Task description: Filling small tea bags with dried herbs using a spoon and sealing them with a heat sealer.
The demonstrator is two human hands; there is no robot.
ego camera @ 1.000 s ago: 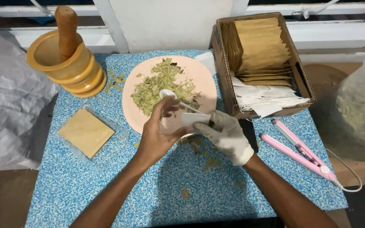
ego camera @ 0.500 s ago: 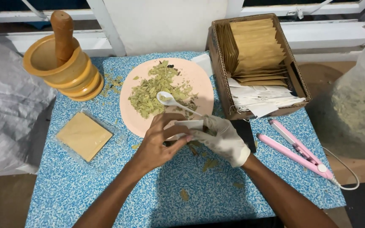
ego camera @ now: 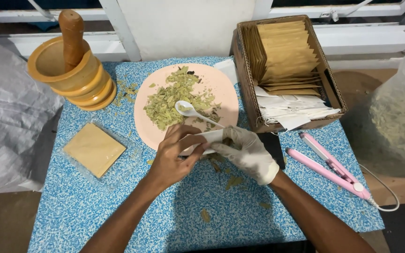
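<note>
A small white sachet is held open by left-hand fingers while gloved right-hand fingers grip the white spoon just beyond; judged filling, requiring steady tipping.

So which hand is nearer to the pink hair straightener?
Right. The gloved right hand lies just left of the pink hair straightener, without touching it. The bare left hand sits farther left, beyond the right hand.

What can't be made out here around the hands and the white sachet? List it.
Head view only:
- White sachet: its opening and contents, hidden by the left hand and gloved right hand.
- White spoon: handle end, behind the hands.
- Clear bag: cut off by the right edge.
</note>
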